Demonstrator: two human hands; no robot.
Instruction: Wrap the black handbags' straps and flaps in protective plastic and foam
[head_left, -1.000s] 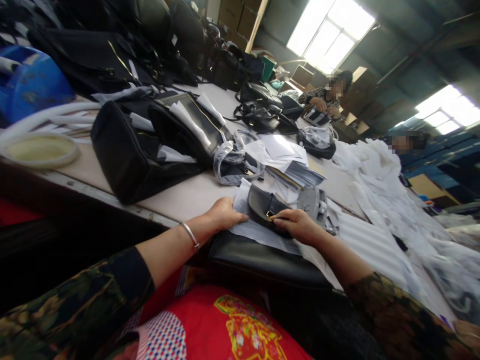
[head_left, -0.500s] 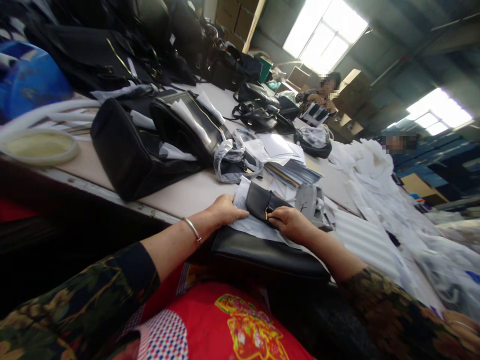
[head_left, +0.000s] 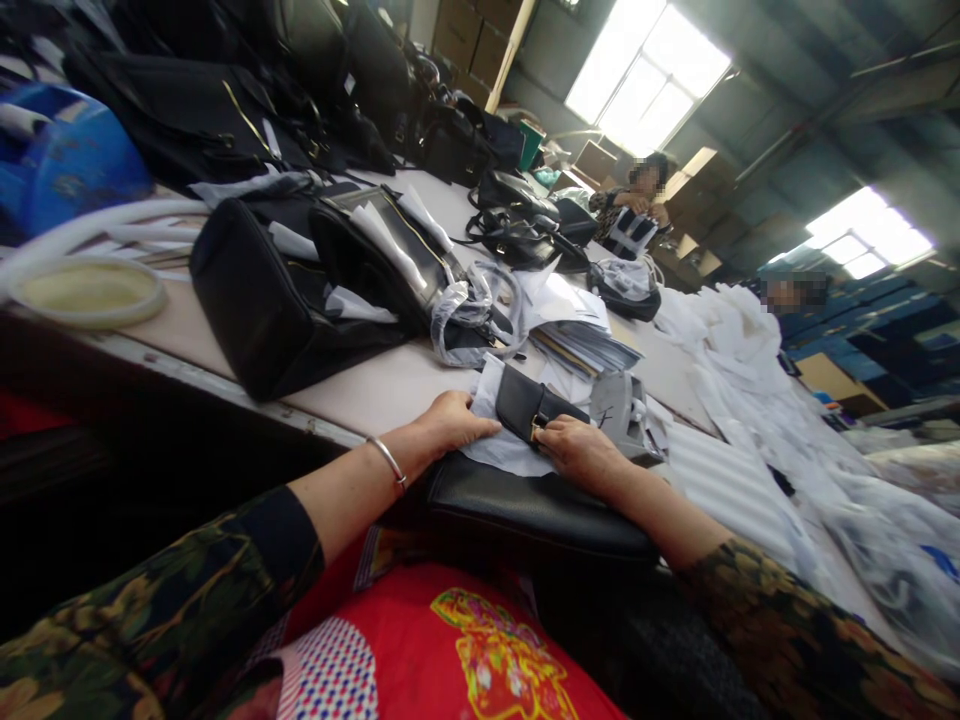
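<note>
A small black leather flap (head_left: 517, 396) with a gold clasp (head_left: 537, 428) lies on white tissue paper (head_left: 489, 380), over a larger black leather bag (head_left: 525, 505) at the table's front edge. My right hand (head_left: 583, 452) is closed, its thumb and fingers pinching the clasp. To the left, my left hand (head_left: 456, 422) grips the edge of the tissue paper, thumb on top and fingertips hidden beneath. Whether the flap belongs to the larger bag I cannot tell.
Left of my hands stands a black handbag (head_left: 251, 300) stuffed with paper. Beyond are a stack of papers (head_left: 589, 340), a grey box (head_left: 619, 405) and plastic-wrapped handles (head_left: 469, 325). White foam sheets (head_left: 731, 480) lie at right. A co-worker (head_left: 637, 200) handles something far back.
My hands stay at the clasp and the paper; the right hand has turned slightly, with its back more upward. The view has shifted a little. The co-worker's hands have risen.
</note>
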